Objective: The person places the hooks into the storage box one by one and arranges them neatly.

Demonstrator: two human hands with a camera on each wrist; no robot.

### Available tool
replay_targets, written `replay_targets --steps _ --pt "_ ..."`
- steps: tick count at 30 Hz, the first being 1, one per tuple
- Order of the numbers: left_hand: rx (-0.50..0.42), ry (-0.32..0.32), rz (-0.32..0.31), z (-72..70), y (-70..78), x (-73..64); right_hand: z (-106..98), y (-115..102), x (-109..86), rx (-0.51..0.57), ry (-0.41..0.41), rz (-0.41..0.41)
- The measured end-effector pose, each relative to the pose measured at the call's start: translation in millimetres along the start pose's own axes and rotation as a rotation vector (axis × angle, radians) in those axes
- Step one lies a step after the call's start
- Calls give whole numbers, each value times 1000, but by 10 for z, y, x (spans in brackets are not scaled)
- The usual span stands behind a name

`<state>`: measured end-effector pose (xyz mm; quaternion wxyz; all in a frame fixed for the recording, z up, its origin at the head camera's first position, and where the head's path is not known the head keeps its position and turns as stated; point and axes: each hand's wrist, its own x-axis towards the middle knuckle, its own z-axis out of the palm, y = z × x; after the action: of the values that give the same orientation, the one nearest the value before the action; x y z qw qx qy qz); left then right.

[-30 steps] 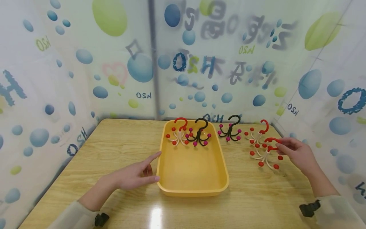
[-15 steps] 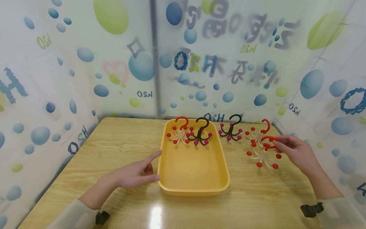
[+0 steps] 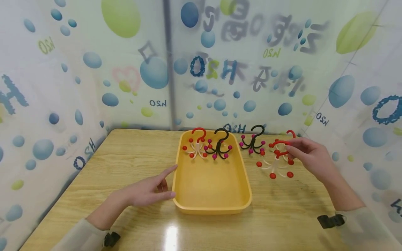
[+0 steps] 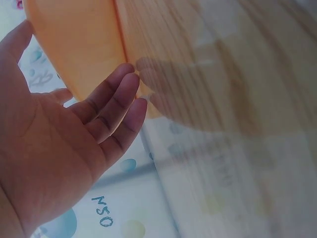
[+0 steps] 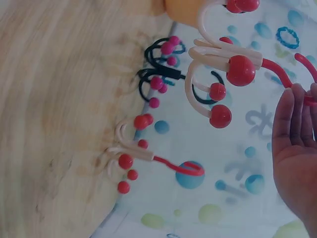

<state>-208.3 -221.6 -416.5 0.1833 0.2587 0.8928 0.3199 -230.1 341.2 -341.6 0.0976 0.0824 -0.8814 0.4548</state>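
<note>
My right hand (image 3: pixel 311 158) pinches the red hook of a claw-shaped hanger (image 3: pixel 275 164), which has curved cream arms tipped with red balls. It hangs upright over the right side of the table, its hook at the fingertips in the right wrist view. A similar red-and-cream hanger (image 5: pixel 138 151) stands behind it, partly covered in the head view. My left hand (image 3: pixel 144 191) has its index finger and thumb extended to the left rim of a yellow tray (image 3: pixel 213 184); its other fingers bend slightly. Inside the tray's far end stand a red-and-cream hanger (image 3: pixel 197 149) and a black hanger (image 3: pixel 218 148) with magenta balls.
Another black hanger (image 3: pixel 252 143) with magenta balls stands on the wooden table (image 3: pixel 125 157), just right of the tray's far end. Patterned curtains (image 3: pixel 125 104) enclose the table at the back and both sides.
My right hand has raised the red-and-cream hanger and carried it leftward, closer to the tray, and it now overlaps the one behind. My left hand has stayed at the tray rim.
</note>
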Motion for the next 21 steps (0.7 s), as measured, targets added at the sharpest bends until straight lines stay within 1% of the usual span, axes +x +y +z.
replay_targets --steps 4,10,12,16,21 --pt "-1 -2 -3 -4 6 -4 91 -155 44 30 -13 -23" --pt "5 2 -13 -8 19 -16 264 -356 129 35 -34 -81" --pt "5 3 -12 -7 21 -18 329 -412 155 40 -44 -90" --pt "4 3 -9 -5 21 -20 473 -516 216 46 -79 -100" --pt "12 4 -3 -6 26 -17 669 -636 294 96 -133 -115"
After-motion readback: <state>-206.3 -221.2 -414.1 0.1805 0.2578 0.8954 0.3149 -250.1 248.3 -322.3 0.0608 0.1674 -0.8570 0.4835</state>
